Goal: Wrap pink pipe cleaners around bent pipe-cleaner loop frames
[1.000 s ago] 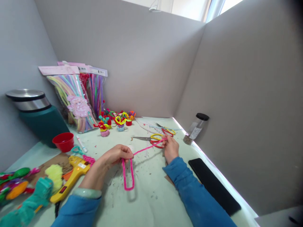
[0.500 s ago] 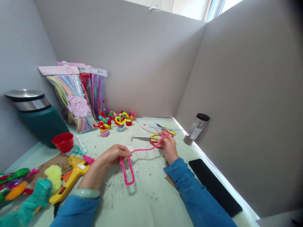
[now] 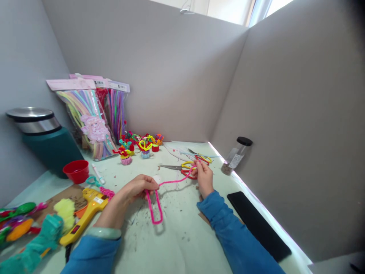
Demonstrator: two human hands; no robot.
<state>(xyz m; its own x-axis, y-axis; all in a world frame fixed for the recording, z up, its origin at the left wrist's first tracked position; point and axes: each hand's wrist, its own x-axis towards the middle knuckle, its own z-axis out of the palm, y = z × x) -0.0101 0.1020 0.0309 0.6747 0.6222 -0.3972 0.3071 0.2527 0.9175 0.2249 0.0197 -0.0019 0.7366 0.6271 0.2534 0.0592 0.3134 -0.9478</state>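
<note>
A pink pipe cleaner [image 3: 173, 181] is stretched between my two hands above the table. My left hand [image 3: 142, 185] pinches it where it is bent, and a narrow U-shaped loop hangs down below the fingers. The free length runs to the right in a slight curve. Its far end is pinched between the fingertips of my right hand [image 3: 203, 174]. Just behind that hand lie scissors [image 3: 172, 167] with yellow and red handles, partly covered by it. A white round piece [image 3: 156, 178] lies behind my left fingertips.
A yellow hot glue gun [image 3: 85, 217] lies by my left forearm, near a red cup [image 3: 76, 171] and a teal bottle [image 3: 51, 144]. Small pipe cleaner flowerpots [image 3: 145, 149] stand at the back beside bagged pipe cleaners [image 3: 91, 118]. Right: a black phone [image 3: 258, 226] and a lidded jar [image 3: 236, 156].
My right hand's fingers have closed from a looser, more spread hold into a pinch on the pipe cleaner's end. My left hand has barely moved.
</note>
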